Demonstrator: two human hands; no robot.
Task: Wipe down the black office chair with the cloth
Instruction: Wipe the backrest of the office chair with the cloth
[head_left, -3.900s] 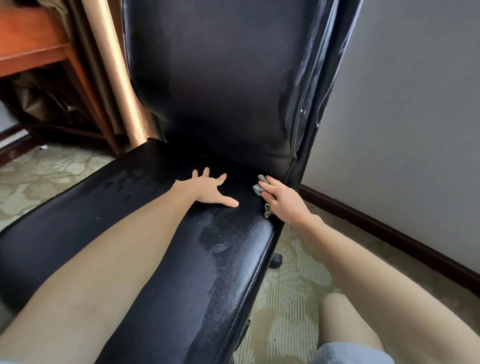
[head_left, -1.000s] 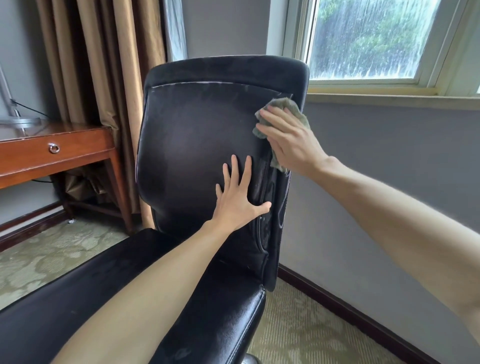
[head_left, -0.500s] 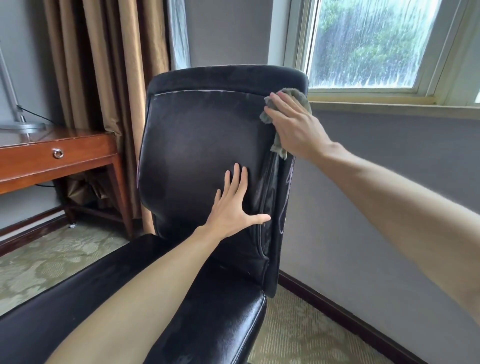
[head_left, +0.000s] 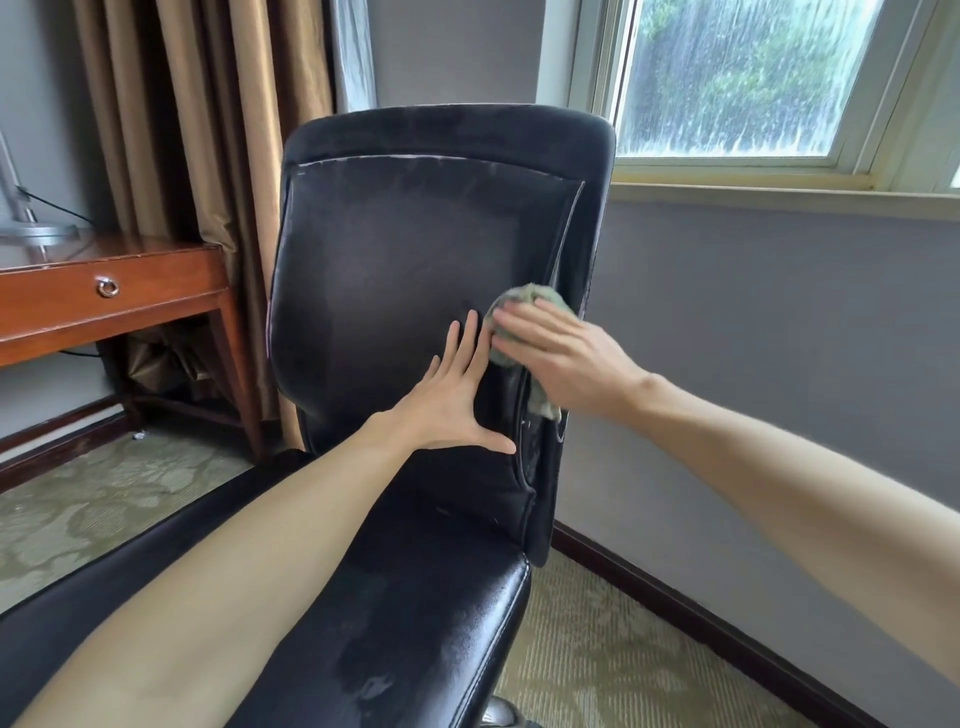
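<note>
Both arms are reaching out. The right hand (head_left: 563, 361) is pressing the cloth (head_left: 530, 300), fingers straight, onto the black office chair (head_left: 395, 249) backrest's side seam. The left hand (head_left: 454, 402) is lying flat beside it, grip wide.

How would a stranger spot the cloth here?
Find the black chair beside the window. On the right edge of its backrest, the right hand presses a crumpled cloth. It is the only grey-green thing against the black leather.
</note>
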